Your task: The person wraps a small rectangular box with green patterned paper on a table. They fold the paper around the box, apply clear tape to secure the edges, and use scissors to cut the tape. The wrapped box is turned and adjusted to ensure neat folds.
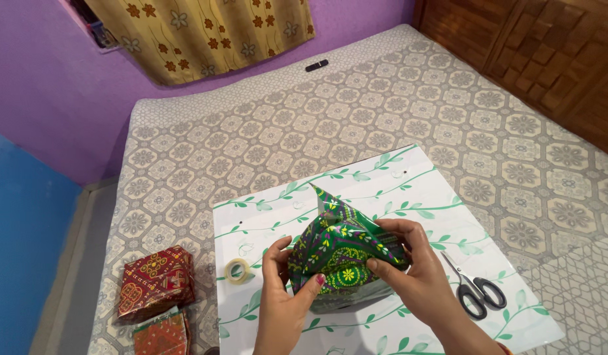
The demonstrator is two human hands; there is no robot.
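Purple walls, a floral curtain [205, 36] up top, and you're leaning over a bed [356, 112] with a patterned cover, working on a white leaf-print sheet [422, 190] laid flat on it.

What matters is how the green wrapped package [340, 253] sits between your hands. It's dead centre in front of you on the sheet, a bit lifted or tilted toward you as far as I can tell, with one paper flap sticking up to a point at about 12 o'clock. The long side of the package seems to run roughly 9 to 3, so each hand has its own end.

Your left hand [284, 292] comes in from about 7 o'clock, fingers curled shut on the lower left edge, thumb pressing the paper near the middle. Your right hand [409, 266] is at about 4 o'clock, fingers pinched narrow on the top fold on the right side. Both are touching the paper, neither is open. The right is the one closer to that standing flap.

Around you: a roll of clear tape [237, 270] at 9 o'clock, just beside your left hand. Scissors [474, 289] at 3 o'clock, near your right wrist, closed. Two red wrapped boxes [156, 283] sit well apart at 8 o'clock on the bed. A small dark remote-like thing [316, 65] lies far off at 12.
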